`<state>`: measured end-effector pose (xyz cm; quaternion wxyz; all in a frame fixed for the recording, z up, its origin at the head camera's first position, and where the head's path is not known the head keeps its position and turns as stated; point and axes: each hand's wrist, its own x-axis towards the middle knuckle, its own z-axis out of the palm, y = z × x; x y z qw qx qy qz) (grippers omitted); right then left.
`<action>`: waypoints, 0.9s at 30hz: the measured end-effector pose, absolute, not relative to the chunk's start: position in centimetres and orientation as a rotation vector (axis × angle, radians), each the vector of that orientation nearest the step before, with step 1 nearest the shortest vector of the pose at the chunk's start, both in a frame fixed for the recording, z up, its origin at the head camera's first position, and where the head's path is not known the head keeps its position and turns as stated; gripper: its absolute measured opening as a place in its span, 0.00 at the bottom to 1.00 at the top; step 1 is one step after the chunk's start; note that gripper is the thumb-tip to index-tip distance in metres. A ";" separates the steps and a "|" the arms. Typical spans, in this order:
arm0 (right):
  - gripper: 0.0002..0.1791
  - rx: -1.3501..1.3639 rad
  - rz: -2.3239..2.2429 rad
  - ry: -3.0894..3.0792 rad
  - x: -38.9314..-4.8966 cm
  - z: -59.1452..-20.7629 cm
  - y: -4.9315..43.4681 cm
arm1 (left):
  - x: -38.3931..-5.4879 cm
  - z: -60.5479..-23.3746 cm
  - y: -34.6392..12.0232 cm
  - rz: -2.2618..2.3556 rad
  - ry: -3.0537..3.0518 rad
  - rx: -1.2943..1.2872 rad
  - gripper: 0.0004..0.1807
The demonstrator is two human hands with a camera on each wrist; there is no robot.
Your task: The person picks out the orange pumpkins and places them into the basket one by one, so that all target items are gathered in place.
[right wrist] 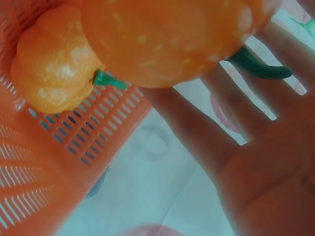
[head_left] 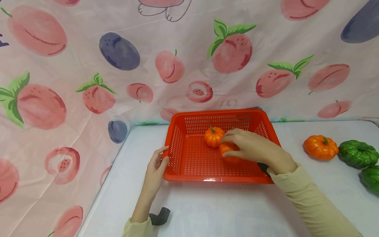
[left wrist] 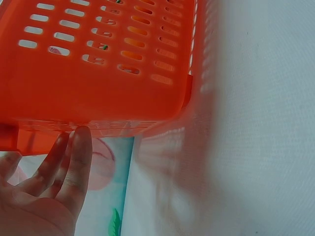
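Note:
An orange toy pumpkin [head_left: 227, 152] is in my right hand [head_left: 247, 146], low inside the red plastic basket [head_left: 207, 178]. In the right wrist view this pumpkin [right wrist: 167, 39] covers the fingertips, and its dark green stem points toward the palm. Beside it on the basket floor, a second orange pumpkin [head_left: 214, 137] stands with its stem up. My left hand [head_left: 154, 169] touches the basket's left side at the rim; in the left wrist view its fingers [left wrist: 78, 164] are extended, tips against the basket.
On the table to the right lie another orange pumpkin [head_left: 320, 147], a dark green pumpkin [head_left: 357, 153] and a second green one [head_left: 371, 179], cut off by the frame. A fruit-printed cloth [head_left: 177, 39] hangs close behind the basket and along the left.

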<state>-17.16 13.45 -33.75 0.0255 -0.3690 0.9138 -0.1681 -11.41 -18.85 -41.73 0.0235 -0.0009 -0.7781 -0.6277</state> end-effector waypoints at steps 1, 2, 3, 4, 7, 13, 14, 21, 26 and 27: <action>0.23 -1.138 -0.522 2.823 -17.2 -33.8 13.4 | -11.4 -41.7 -18.9 -1.942 -2.408 -0.006 0.22; 0.23 -1.139 -0.524 2.819 -17.2 -33.9 13.2 | -11.4 -41.7 -18.9 -1.942 -2.407 -0.009 0.22; 0.23 -1.141 -0.524 2.817 -17.3 -33.9 13.1 | -11.4 -41.7 -18.9 -1.940 -2.405 -0.012 0.22; 0.24 -1.144 -0.525 2.813 -17.3 -33.9 13.0 | -11.5 -41.7 -18.9 -1.941 -2.403 -0.015 0.22; 0.24 -1.149 -0.525 2.799 -17.5 -34.0 12.7 | -11.5 -41.7 -18.9 -1.943 -2.399 -0.016 0.22; 0.25 -1.168 -0.522 2.769 -17.6 -34.2 11.9 | -11.4 -41.7 -18.9 -1.945 -2.410 -0.002 0.22; 0.24 -1.169 -0.517 2.767 -17.6 -34.2 11.8 | -11.4 -41.7 -18.9 -1.945 -2.411 -0.002 0.22; 0.23 -1.185 -0.497 2.754 -17.6 -34.3 11.3 | -11.4 -41.7 -18.9 -1.950 -2.410 -0.005 0.22; 0.23 -1.187 -0.482 2.746 -17.6 -34.6 10.9 | -11.4 -41.7 -18.9 -1.946 -2.412 -0.004 0.22; 0.23 -1.186 -0.477 2.742 -17.7 -34.6 10.8 | -11.4 -41.7 -18.9 -1.945 -2.412 -0.005 0.22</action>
